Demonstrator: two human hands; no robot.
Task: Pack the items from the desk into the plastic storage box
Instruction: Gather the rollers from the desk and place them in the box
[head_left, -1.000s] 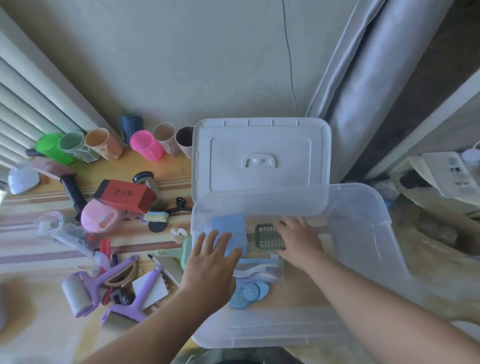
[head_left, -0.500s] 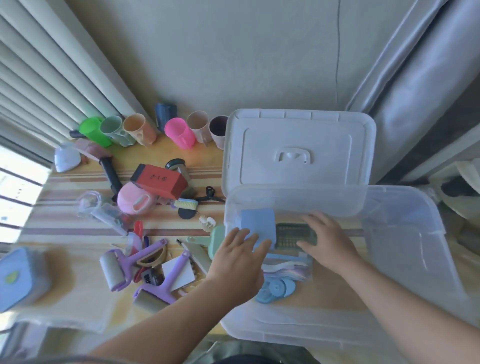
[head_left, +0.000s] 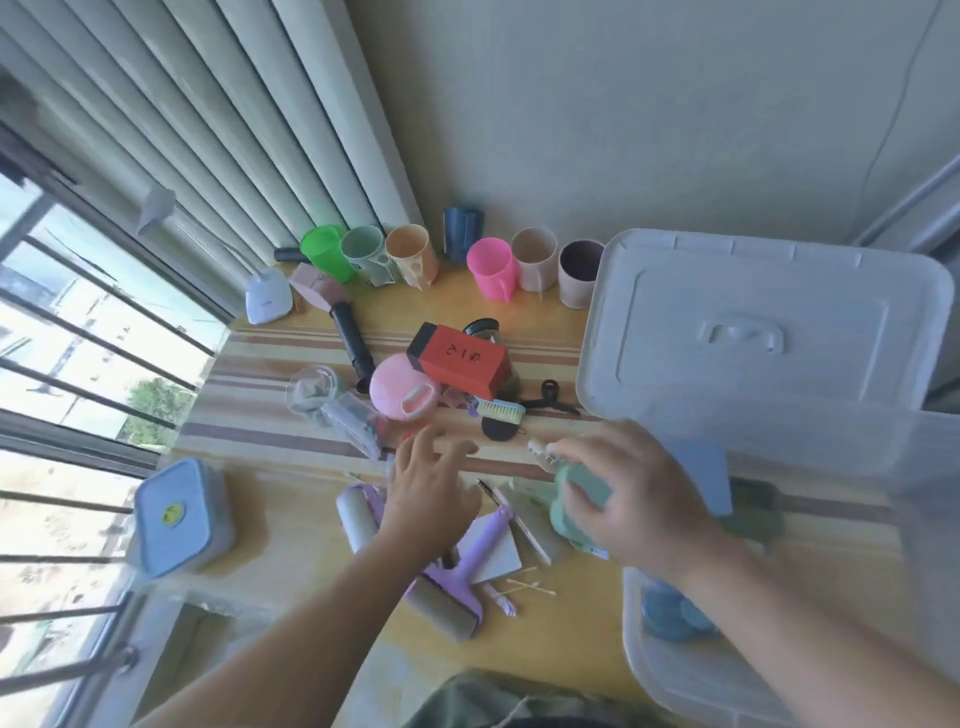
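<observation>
The head view, the only 1, shows the surface (head_left: 291, 525) crowded with small things to the left of the clear box (head_left: 675, 670), whose lid (head_left: 753, 322) leans upright at its far wall. The left hand (head_left: 431, 499) hovers with fingers spread wide and empty above 2 purple rollers (head_left: 447, 587) and a white card (head_left: 493, 551). The right hand (head_left: 639, 499) is blurred; it lies over a mint-green item (head_left: 576, 493) just beside the box's near-left corner, and whether the fingers have closed on it cannot be told. Inside the box a blue block (head_left: 701, 478) and blue discs (head_left: 670, 618) show through the wall. Still out on the surface are a row of 7 cups (head_left: 491, 267) along the wall, a red box (head_left: 460, 361), a pink jug (head_left: 402, 387), a black tube (head_left: 353, 338) and a small brush (head_left: 501, 410). The risk, as it looks, is in the clutter: the hands work close together, so lifting the green item could drag the card or the thin sticks (head_left: 530, 584) toward the near edge, and a sweeping sleeve or wrist might knock a roller off. A hasty lift over the box wall could also catch the rim and drop the item outside.
</observation>
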